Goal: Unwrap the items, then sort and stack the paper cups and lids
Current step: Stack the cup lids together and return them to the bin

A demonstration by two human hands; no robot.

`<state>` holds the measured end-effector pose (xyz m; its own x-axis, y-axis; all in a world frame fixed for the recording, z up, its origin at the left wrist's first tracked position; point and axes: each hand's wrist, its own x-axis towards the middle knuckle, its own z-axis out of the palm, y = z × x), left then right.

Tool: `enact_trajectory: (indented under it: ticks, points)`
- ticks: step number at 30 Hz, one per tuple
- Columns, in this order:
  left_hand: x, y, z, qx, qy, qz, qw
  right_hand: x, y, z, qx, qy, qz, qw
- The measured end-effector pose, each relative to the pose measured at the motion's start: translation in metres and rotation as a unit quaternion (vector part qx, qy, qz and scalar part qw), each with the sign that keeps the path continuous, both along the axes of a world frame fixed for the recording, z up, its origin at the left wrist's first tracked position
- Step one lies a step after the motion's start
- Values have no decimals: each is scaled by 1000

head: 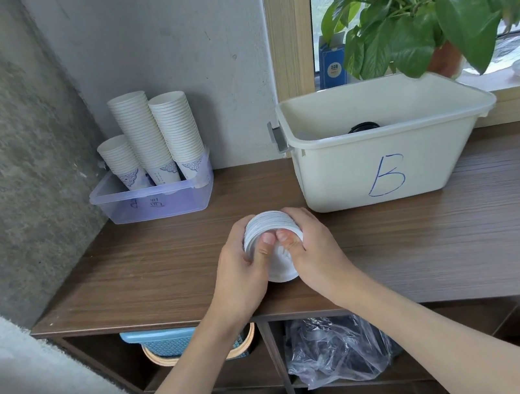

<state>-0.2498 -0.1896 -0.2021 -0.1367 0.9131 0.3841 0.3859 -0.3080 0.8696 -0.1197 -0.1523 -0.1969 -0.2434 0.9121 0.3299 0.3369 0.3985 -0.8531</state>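
A stack of white plastic lids [270, 229] lies on its side over the wooden counter [461, 226], held between both hands. My left hand [242, 274] grips its left side and my right hand [319, 255] its right side, with both thumbs pressed on the front lid. At the back left, three stacks of white paper cups [153, 135] with blue patterns stand in a clear plastic tray [154, 203]. A black lid [363, 127] shows inside the cream bin marked "B" [384, 170].
A potted plant [425, 0] hangs over the bin from the window sill, beside a blue box [331, 63]. Under the counter, open shelves hold a blue basket [162, 343] and crumpled clear plastic wrap [337, 348]. Concrete walls close off the left and back.
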Motion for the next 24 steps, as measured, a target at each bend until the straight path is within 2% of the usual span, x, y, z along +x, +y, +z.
enact_trajectory:
  ticks: [7, 14, 24]
  points:
    - [-3, 0, -2, 10, -16, 40, 999, 1, 0, 0, -44, 9, 41, 998]
    - [-3, 3, -4, -8, 64, 36, 997, 1, 1, -1, -46, 12, 16, 999]
    - [5, 0, -7, -25, 77, 96, 992, 1, 3, -2, -30, 1, 26, 999]
